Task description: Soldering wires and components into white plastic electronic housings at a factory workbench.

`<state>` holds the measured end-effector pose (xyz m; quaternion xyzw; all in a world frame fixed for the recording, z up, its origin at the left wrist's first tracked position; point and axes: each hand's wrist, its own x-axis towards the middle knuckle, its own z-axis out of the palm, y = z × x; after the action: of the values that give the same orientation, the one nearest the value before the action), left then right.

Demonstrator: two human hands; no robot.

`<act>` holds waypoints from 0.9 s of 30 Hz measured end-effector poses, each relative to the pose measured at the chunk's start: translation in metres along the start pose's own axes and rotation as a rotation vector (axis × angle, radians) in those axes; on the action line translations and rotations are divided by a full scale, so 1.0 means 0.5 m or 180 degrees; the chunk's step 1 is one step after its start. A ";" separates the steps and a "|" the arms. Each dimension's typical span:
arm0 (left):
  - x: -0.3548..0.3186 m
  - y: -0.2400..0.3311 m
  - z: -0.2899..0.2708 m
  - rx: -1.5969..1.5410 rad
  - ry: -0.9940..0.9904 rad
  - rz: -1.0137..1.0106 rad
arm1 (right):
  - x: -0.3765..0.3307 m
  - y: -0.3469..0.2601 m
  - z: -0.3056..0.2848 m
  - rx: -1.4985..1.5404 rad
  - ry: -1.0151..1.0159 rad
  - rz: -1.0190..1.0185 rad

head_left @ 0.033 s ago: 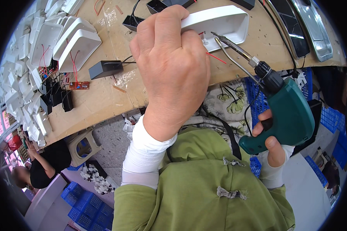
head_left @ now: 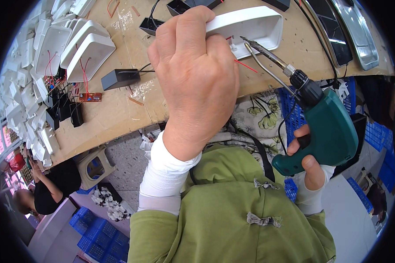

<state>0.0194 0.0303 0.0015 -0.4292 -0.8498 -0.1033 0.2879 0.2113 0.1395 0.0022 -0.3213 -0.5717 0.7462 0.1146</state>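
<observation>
My left hand (head_left: 195,81) is closed on the rim of a white plastic housing (head_left: 267,27), tilted so its hollow inside shows. Red wire (head_left: 245,65) pokes out beside the housing. In my right hand (head_left: 309,164) is a green soldering gun (head_left: 331,129), gripped by its handle. Its dark tip and a thin metal feed tube reach into the housing, close to a small white post (head_left: 233,46). Whether the tip touches the post I cannot tell. My left palm and the fingers' undersides are hidden.
White housings with red wires (head_left: 92,55) and a small circuit board (head_left: 90,97) crowd the table's left. A black box with a cable (head_left: 120,79) lies near my left hand. Metal trays (head_left: 360,37) stand far right. A person (head_left: 52,186) sits at the lower left.
</observation>
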 end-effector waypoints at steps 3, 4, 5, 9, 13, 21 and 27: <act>-0.002 -0.002 0.002 -0.0038 0.0072 0.0027 | 0.000 0.001 0.000 0.0008 0.0028 -0.0006; -0.001 -0.001 0.000 -0.0036 0.0071 0.0027 | 0.000 0.001 0.000 -0.0006 0.0058 -0.0025; 0.000 0.000 -0.002 0.0007 0.0047 0.0036 | 0.001 0.003 -0.001 -0.0005 0.0056 -0.0025; -0.002 0.000 0.000 -0.0041 0.0049 0.0004 | 0.001 0.007 -0.003 0.0044 0.0028 -0.0072; -0.001 0.000 0.000 -0.0013 0.0053 0.0030 | 0.002 0.011 -0.009 0.0087 -0.0003 -0.0001; 0.000 0.000 -0.001 0.0045 -0.0006 0.0059 | 0.005 0.012 -0.009 0.0195 -0.0005 -0.0026; -0.014 -0.013 0.012 -0.0880 0.0113 -0.0546 | 0.007 0.009 -0.013 0.0230 0.0002 -0.0011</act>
<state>0.0152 0.0239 -0.0069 -0.3888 -0.8558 -0.2510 0.2312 0.2137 0.1450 -0.0043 -0.3163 -0.5449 0.7660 0.1276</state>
